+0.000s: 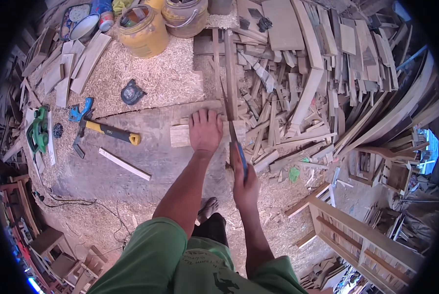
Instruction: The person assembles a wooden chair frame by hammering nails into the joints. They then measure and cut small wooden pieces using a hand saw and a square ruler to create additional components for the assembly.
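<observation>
A short, pale wooden block (pixel 181 136) lies crosswise on the worn board (pixel 155 171). My left hand (pixel 206 131) presses down on it, fingers bent over its far side. To the right, my right hand (pixel 246 188) is closed around the blue and black handle of a handsaw (pixel 242 160). The saw's narrow, dark blade runs away from me and meets the block near its right end, just right of my left hand. How deep the blade sits in the wood I cannot tell.
Left on the board lie a yellow-and-black-handled hammer (pixel 112 132) and a thin wooden strip (pixel 125 164). Farther left is a green hand planer (pixel 38 130). A black tape measure (pixel 132 92) rests on shavings below a yellow bucket (pixel 142 36). Scrap wood (pixel 297 98) heaps up on the right.
</observation>
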Motion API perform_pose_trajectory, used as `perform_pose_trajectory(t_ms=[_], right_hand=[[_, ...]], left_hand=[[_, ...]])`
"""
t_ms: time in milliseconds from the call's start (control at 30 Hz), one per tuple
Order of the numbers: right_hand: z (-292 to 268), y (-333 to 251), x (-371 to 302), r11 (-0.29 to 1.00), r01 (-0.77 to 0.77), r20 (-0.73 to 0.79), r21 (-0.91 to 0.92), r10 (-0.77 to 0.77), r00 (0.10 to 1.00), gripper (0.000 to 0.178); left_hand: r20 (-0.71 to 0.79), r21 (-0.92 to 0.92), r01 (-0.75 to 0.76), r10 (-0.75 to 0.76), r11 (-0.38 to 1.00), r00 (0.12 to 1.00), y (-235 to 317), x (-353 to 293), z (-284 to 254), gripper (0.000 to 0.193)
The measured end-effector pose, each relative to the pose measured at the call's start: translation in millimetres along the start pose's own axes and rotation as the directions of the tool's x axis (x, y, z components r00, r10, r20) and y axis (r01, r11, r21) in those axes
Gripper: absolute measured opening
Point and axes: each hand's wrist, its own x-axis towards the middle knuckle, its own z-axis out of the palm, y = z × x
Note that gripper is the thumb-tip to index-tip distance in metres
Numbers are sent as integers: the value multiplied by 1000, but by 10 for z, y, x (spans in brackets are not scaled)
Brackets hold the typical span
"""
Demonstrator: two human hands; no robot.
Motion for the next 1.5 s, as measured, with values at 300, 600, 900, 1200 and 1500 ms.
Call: perform_pose_trajectory(t_ms=[300,600,900,1200,1500], right_hand=[[-941,186,-1823,958,-275,121,76,265,957,39],[-101,-8,-191,997,-48,71,66,44,997,37],[-267,493,-977,985,-173,109,-10,173,979,43],[-526,419,-1322,981,-186,137,47,178,974,39],[137,-6,104,992,-39,28,123,36,999,36]], left_hand=[[8,51,38,-38,998,999,-116,-37,-33,28],[47,21,23,-24,1000,999,-86,-86,-26,28],[65,43,22,-25,999,998,-44,-24,-31,30],[47,62,36,-39,997,998,-107,-22,-10,31],[-6,38,-7,8,999,1000,-11,81,6,29]])
